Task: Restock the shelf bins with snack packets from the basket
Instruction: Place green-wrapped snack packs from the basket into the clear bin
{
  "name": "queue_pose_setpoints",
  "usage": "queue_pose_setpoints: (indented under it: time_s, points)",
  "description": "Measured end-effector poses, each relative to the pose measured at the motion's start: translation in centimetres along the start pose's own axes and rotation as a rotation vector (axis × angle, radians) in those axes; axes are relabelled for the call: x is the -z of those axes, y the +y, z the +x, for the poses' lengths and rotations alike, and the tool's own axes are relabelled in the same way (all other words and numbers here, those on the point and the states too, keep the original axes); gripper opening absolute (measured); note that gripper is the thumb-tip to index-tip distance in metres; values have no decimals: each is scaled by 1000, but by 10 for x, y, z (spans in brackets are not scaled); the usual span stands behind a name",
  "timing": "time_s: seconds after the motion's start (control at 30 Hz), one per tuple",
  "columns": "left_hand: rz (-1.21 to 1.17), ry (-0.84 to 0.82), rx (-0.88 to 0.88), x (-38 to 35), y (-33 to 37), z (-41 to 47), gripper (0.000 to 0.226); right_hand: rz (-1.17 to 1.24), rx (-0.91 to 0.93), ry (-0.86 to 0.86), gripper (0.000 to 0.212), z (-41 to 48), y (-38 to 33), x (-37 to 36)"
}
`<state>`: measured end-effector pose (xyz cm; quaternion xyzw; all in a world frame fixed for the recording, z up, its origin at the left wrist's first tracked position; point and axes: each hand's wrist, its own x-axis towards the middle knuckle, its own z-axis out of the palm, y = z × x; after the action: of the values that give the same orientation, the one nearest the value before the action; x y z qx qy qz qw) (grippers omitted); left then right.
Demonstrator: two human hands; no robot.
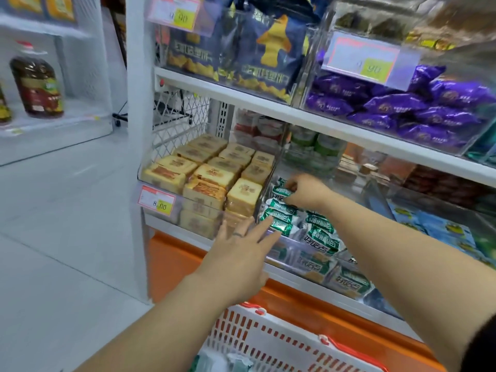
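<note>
Right hand is pinching a green snack packet atop the pile in the clear bin. Left hand is reaching alongside, fingers spread. Packets likely light, crinkly, slippery: sealed edges suit gripping.

Right hand pinches a green packet inside the clear bin — left hand, fingers straight, touches another packet.

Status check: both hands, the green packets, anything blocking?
Right hand grips a green packet inside the bin. Left hand open, fingers at the bin's front. Basket below; nothing blocking.
</note>
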<state>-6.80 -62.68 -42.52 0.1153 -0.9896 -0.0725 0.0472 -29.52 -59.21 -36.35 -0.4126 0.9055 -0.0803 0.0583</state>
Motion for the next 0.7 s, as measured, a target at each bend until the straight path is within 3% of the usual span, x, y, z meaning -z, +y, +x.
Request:
queue_pose_setpoints:
  time_s: [0.2, 0.4, 0.7]
  points:
    - [-12, -21, 10, -3, -1, -6, 77, 69, 37, -72, 31, -1, 11, -4]
    - [-52, -39, 42, 0, 5, -3, 77, 259, 3, 27, 19, -6, 14, -15]
    - [-48, -30, 42, 0, 9, -1, 75, 308, -27, 134, 11, -5, 14, -13]
